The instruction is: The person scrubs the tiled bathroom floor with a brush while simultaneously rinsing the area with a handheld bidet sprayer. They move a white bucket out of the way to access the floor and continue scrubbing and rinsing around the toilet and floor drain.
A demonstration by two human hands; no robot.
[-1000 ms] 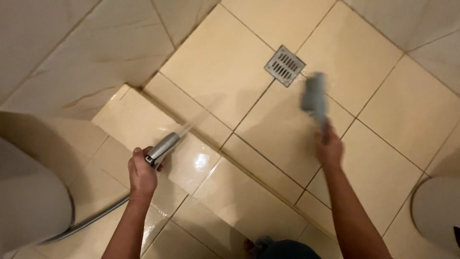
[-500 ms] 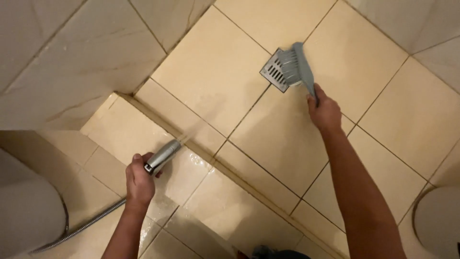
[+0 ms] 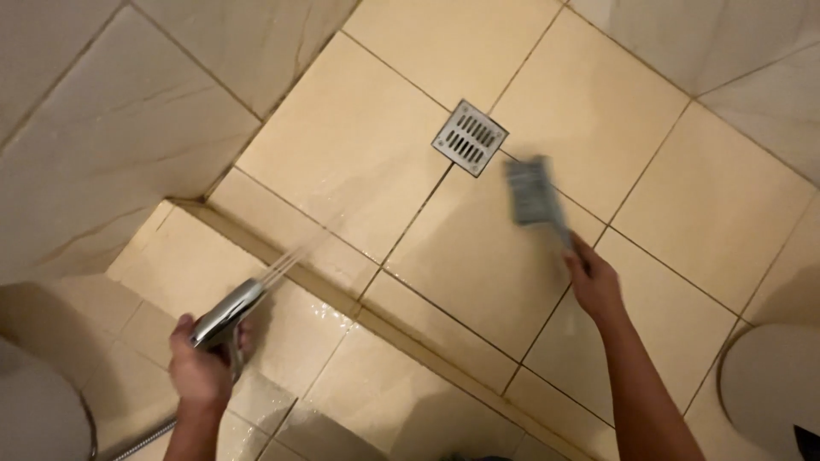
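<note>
My left hand [image 3: 202,371] grips a chrome hand sprayer [image 3: 225,313] at the lower left; a thin jet of water leaves its head toward the upper right across the wet tiles. Its metal hose [image 3: 141,441] trails down to the bottom edge. My right hand [image 3: 594,282] holds the handle of a grey scrubbing brush [image 3: 531,195], blurred by motion, its head on the beige floor tile just right of and below the square metal floor drain [image 3: 469,137].
A low tiled step [image 3: 359,299] runs diagonally between the raised near floor and the lower floor with the drain. Marbled wall tiles [image 3: 111,128] stand at the left and top right. A white toilet [image 3: 34,418] sits at lower left, another white rounded fixture [image 3: 769,384] at lower right.
The brush has swept back from on top of the drain to the tile just right of it. The sprayer hand has stayed in place, still spraying.
</note>
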